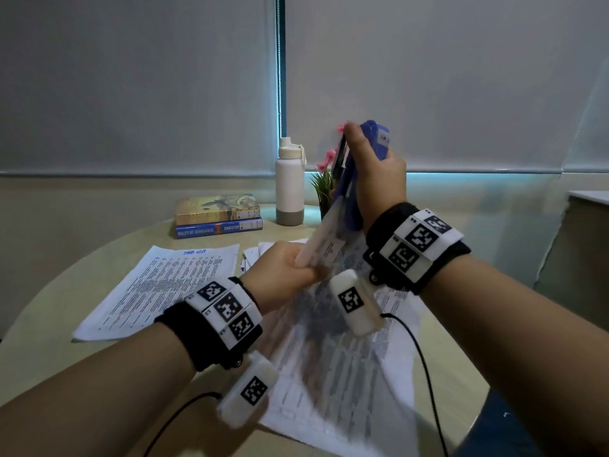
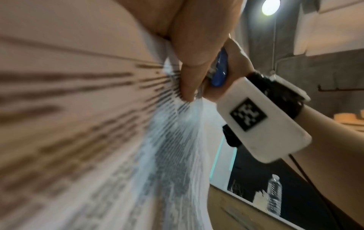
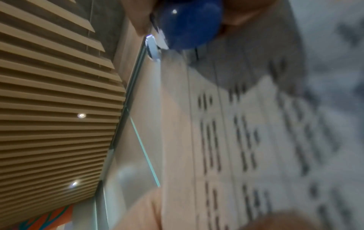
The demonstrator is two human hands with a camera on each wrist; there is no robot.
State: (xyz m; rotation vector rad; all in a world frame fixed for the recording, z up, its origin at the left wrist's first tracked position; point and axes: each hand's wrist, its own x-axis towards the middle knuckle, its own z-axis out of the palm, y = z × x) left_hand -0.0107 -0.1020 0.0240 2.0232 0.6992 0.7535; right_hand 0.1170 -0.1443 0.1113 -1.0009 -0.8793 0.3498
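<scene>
My left hand (image 1: 290, 265) grips a stack of printed sheets (image 1: 329, 341) by its upper corner and holds it raised above the round table (image 1: 59, 291); the sheets hang down blurred. My right hand (image 1: 375, 179) is wrapped round a blue stapler (image 1: 375, 140), held upright with its lower end over the top corner of the sheets. In the left wrist view my thumb (image 2: 193, 65) presses on the sheets (image 2: 98, 124), with the blue stapler (image 2: 219, 73) just behind. The right wrist view shows the stapler's rounded blue end (image 3: 191, 24) above blurred printed text (image 3: 246, 140).
A single printed page (image 1: 158, 285) lies flat on the left of the table. Two stacked books (image 1: 217, 216), a white bottle (image 1: 290, 183) and a small potted plant with pink flowers (image 1: 324, 179) stand at the table's far edge. Window blinds fill the background.
</scene>
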